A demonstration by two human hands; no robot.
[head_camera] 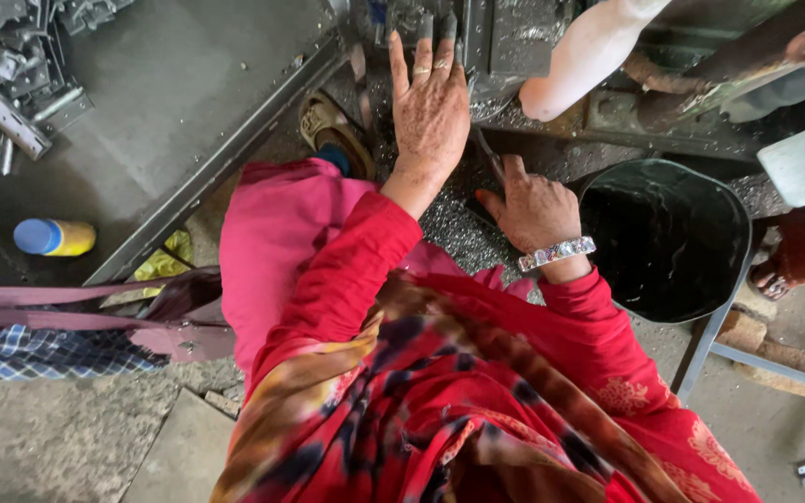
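Note:
My left hand (430, 107), with rings on two fingers, reaches up with fingers spread flat against the grey metal machine (505, 37); its fingertips touch a dark part there. Lower and to the right, my right hand (533, 210), a silver bracelet on the wrist, rests on a bed of metal shavings (449, 233). Its fingers curl beside a thin dark rod (489, 160), and I cannot tell whether they hold anything. Red sleeves and a patterned scarf fill the lower part of the head view.
A black bucket (668, 242) stands right of my right hand. Another person's pale arm (589, 51) rests on the machine at the top. Metal brackets (11, 84) are piled at the top left, with a yellow bottle with a blue cap (53, 237) below them. My sandalled foot (333, 130) shows by a steel angle bar.

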